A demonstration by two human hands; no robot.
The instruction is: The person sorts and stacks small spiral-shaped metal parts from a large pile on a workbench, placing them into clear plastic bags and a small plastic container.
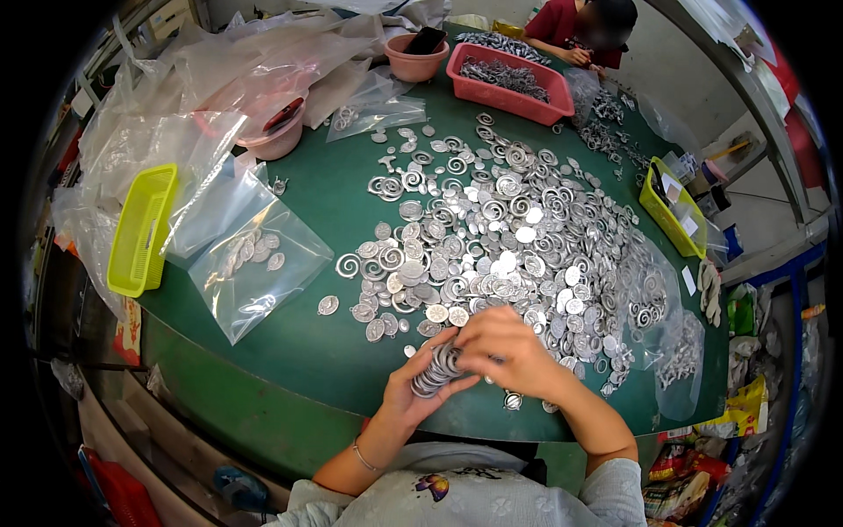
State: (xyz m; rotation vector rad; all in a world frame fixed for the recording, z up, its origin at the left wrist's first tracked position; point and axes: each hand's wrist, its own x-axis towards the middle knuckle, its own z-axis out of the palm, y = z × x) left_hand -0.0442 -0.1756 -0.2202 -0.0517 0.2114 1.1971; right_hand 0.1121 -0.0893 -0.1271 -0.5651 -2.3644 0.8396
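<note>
Silver-grey spiral metal pieces (435, 374), clasped in your left hand (406, 387), seem stiff, slippery, best held by their rims, though I cannot tell whether your right hand (511, 353) grips any.

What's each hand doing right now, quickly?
Left hand: holding a stack of grey spiral pieces.
Right hand: partly closed beside the stack; whether it grips anything cannot be told.

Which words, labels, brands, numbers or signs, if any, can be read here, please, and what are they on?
None reads clearly enough to quote.
Pale grey shirt: dark lettering beside the butterfly print, too blurred.
Yellow package, lower right: markings too small.
Lone oval medal: raised design too small.
</note>
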